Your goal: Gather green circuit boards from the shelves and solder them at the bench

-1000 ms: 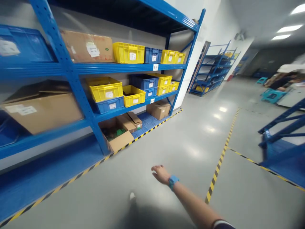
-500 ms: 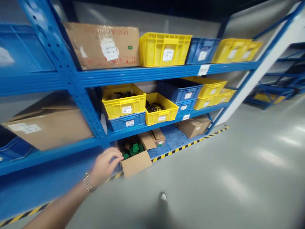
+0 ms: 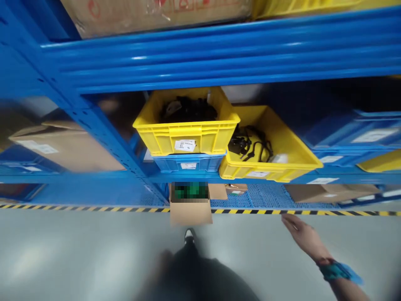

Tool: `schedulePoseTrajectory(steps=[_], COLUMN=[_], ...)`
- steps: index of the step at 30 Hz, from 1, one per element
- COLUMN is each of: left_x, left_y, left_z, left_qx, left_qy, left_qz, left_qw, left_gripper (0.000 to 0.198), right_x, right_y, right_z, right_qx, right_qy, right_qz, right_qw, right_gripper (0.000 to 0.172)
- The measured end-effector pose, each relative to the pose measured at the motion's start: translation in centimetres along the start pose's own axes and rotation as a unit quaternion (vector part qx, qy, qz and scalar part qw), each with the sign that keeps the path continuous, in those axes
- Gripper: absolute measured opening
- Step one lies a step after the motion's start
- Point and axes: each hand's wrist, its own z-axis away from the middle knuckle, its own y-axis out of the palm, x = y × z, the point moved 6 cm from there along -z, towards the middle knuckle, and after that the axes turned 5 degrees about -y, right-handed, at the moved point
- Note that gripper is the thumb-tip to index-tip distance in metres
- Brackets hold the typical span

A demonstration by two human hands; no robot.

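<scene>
My right hand (image 3: pixel 305 239), with a teal and blue band at the wrist, hangs over the grey floor on the right. Its fingers stretch forward, loosely bent, and nothing shows in them. A blurred skin-coloured patch beside my dark-clothed leg looks like my left hand (image 3: pixel 163 262); its fingers cannot be made out. Ahead of my shoe stands an open cardboard box (image 3: pixel 191 213), its contents green and pixelated. Above it on the rack, a yellow bin (image 3: pixel 206 138) with dark items sits on a blue bin (image 3: pixel 169 164). Beside them is another yellow bin (image 3: pixel 282 169) holding black cords.
A thick blue shelf beam (image 3: pixel 219 54) crosses in front at the top, and a blue upright (image 3: pixel 103 138) slants down at the left. Cartons (image 3: pixel 72 146) and blue bins (image 3: pixel 372 129) fill both sides. Black-and-yellow tape (image 3: pixel 257 211) edges the bottom level.
The view has come closer to the rack and tilted down. My left hand has moved from near the open box to a blur by my leg. My right hand has come into view.
</scene>
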Motion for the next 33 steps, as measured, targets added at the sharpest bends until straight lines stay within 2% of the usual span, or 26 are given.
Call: schedulePoseTrajectory(steps=[3, 6, 8, 10, 12, 14, 20, 23, 26, 29, 31, 33], left_x=[0.0, 0.2, 0.0, -0.3, -0.9, -1.5, -2.5, -2.8, -2.8, -3.1, -3.8, -5.0], left_y=[-3.0, -8.1, -11.9, -15.4, -18.2, -20.2, -23.3, -24.3, -25.4, -26.9, -28.6, -30.8], left_z=[-5.6, -10.9, -13.2, -14.2, -14.2, -13.7, -12.9, -12.9, -12.7, -12.0, -11.2, -10.1], left_qx=[-0.032, -0.086, -0.128, -0.166, -0.196, -0.221, -0.294, -0.316, -0.331, -0.362, -0.407, -0.466], left_qy=[0.010, 0.042, 0.063, 0.077, 0.089, 0.098, 0.078, 0.070, 0.077, 0.081, 0.093, 0.148], left_qz=[0.033, 0.071, 0.103, 0.134, 0.162, 0.186, 0.240, 0.260, 0.285, 0.311, 0.333, 0.382], left_qw=[0.999, 0.993, 0.984, 0.974, 0.963, 0.952, 0.922, 0.910, 0.896, 0.875, 0.845, 0.784], left_gripper=[0.020, 0.020, 0.021, 0.025, 0.028, 0.029, 0.026, 0.022, 0.020, 0.020, 0.018, 0.015], right_x=[6.4, 12.9, 15.8, 17.3, 17.6, 17.7, 19.8, 21.0, 22.0, 23.2, 23.9, 24.6], right_y=[2.0, 3.5, 3.8, 3.1, 1.7, 0.1, -3.6, -5.4, -7.2, -8.3, -8.3, -7.7], right_z=[-4.9, -6.3, -6.8, -7.7, -9.2, -10.9, -16.2, -18.4, -20.4, -22.0, -22.8, -23.3], right_qx=[0.001, 0.000, 0.006, -0.002, -0.023, -0.043, -0.078, -0.113, -0.154, -0.185, -0.168, -0.124], right_qy=[-0.053, -0.096, -0.123, -0.135, -0.128, -0.118, -0.108, -0.095, -0.091, -0.114, -0.128, -0.136], right_qz=[-0.088, -0.151, -0.173, -0.181, -0.179, -0.180, -0.265, -0.342, -0.436, -0.498, -0.512, -0.510], right_qw=[0.995, 0.984, 0.977, 0.974, 0.975, 0.976, 0.955, 0.928, 0.882, 0.840, 0.833, 0.840], right_gripper=[0.038, 0.033, 0.028, 0.026, 0.025, 0.024, 0.020, 0.023, 0.033, 0.035, 0.038, 0.042])
